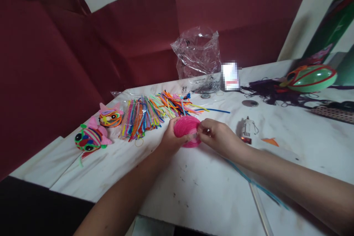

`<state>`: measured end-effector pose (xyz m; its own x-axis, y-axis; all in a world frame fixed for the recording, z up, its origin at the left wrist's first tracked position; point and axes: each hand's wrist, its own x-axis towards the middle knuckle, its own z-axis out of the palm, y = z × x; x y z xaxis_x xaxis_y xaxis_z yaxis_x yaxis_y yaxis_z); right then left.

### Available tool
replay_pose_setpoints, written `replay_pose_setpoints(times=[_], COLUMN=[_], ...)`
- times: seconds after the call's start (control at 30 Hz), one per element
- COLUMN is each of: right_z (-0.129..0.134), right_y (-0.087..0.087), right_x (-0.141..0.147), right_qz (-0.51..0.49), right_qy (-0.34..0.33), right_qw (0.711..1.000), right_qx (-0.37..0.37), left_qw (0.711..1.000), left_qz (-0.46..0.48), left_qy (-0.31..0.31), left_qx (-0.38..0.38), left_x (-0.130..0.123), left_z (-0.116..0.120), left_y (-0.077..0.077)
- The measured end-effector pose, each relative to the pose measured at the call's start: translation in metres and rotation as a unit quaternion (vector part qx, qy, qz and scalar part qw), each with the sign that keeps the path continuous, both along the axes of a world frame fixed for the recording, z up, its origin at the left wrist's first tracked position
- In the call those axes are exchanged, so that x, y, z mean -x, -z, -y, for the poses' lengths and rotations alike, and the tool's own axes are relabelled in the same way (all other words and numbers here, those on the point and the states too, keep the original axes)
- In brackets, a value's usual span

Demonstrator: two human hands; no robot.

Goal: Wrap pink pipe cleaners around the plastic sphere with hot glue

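A round pink coiled piece point(187, 128) is held above the white table near the middle of the view. My left hand point(173, 136) grips it from the left, with the thumb across its lower front. At its right edge, the fingers of my right hand point(211, 132) are pinched together; what lies between them is too small to make out. Behind the hands, a bundle of colourful pipe cleaners point(143, 116) lies partly in clear plastic. Blue pipe cleaners point(258, 184) stretch under my right forearm.
Two decorated fish figures point(91, 138) sit on the table point(110, 177) at left. A glue gun point(248, 127) and an orange piece point(271, 141) are at right. Farther back are a clear bag point(197, 59) and a green balloon point(315, 78). A glue stick point(260, 208) lies in front.
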<state>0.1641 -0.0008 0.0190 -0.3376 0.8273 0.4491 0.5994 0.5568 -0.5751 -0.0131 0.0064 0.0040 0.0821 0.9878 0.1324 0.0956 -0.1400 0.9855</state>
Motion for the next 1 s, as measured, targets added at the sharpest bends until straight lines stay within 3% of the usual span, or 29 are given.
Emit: replay_pose_setpoints(times=[0.3, 0.6, 1.0], right_z=[0.004, 0.002, 0.006], right_y=[0.000, 0.010, 0.011], right_x=[0.002, -0.003, -0.001], right_qz=[-0.012, -0.076, -0.040], right_qy=[0.005, -0.015, 0.030], right_qw=[1.000, 0.993, 0.999], right_qx=[0.011, 0.087, 0.010], left_qw=[0.999, 0.999, 0.997], left_qz=[-0.029, 0.005, -0.011], left_qy=[-0.024, -0.044, -0.068], left_qx=[0.004, 0.025, 0.029], left_x=[-0.001, -0.002, -0.003], left_z=[0.001, 0.004, 0.004], left_y=[-0.004, -0.007, -0.004])
